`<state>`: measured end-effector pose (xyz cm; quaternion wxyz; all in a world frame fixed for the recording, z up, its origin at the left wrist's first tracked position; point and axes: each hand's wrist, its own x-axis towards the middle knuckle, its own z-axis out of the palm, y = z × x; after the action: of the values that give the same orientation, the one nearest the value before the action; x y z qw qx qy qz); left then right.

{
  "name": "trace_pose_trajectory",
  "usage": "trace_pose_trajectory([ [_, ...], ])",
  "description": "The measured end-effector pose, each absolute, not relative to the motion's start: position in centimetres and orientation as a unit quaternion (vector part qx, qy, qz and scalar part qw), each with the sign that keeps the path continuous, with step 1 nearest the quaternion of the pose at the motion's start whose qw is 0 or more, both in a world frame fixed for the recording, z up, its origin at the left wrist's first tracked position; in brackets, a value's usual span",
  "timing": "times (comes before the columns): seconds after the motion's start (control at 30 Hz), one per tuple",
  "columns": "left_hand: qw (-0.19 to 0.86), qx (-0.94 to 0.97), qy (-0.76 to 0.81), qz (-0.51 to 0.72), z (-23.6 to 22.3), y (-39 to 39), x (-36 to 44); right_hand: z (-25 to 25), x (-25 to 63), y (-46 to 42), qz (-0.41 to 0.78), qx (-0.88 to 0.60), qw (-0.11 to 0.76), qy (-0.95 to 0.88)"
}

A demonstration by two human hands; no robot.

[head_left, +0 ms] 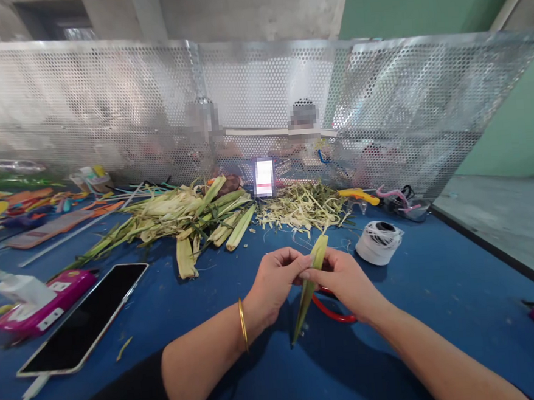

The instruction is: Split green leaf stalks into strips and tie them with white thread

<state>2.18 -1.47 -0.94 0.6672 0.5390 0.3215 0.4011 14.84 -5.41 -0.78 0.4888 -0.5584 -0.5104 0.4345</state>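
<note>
Between our left hand (273, 288) and right hand (351, 282) is the green leaf strip (306, 298), over the table (265, 371); both hands pinch it closed, thumbs against fingers, neither clearly nearer. Most of its length lies near of the grip. Its long axis slants far-right to near-left, the narrow tip pointing near and the pale, broader end far, beside the 1 red handle (334, 315).

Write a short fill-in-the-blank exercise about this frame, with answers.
The left hand and right hand hold a leaf strip; the bangle is on the ____ wrist.
The curved loop by the right hand is coloured ____.
The tabletop is coloured ____.
The thread spool lies to the ____ of the leaf strip.
Missing words: left; red; blue; right.
</note>
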Motion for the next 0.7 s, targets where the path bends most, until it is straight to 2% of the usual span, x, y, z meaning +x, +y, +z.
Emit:
trace_pose_trajectory([
  [0.17, 0.631, 0.553, 0.329, 0.433, -1.1, -1.4, 2.2, -1.1, 15.6, -5.1, 0.38, -0.552, 0.476, -0.57],
  [0.37, 0.466, 0.67, 0.377, 0.437, -1.8, -0.6, 2.0, -1.4, 15.7, -5.1, 0.321, -0.559, 0.495, -0.582],
  [0.57, 0.539, 0.598, 0.381, 0.454, -1.6, -0.5, 2.2, -1.6, 15.4, -5.4, 0.275, -0.564, 0.489, -0.606],
  [0.7, 0.544, 0.565, 0.391, 0.482, -1.3, -0.4, 2.2, -2.0, 15.6, -5.4, 0.239, -0.562, 0.456, -0.647],
])
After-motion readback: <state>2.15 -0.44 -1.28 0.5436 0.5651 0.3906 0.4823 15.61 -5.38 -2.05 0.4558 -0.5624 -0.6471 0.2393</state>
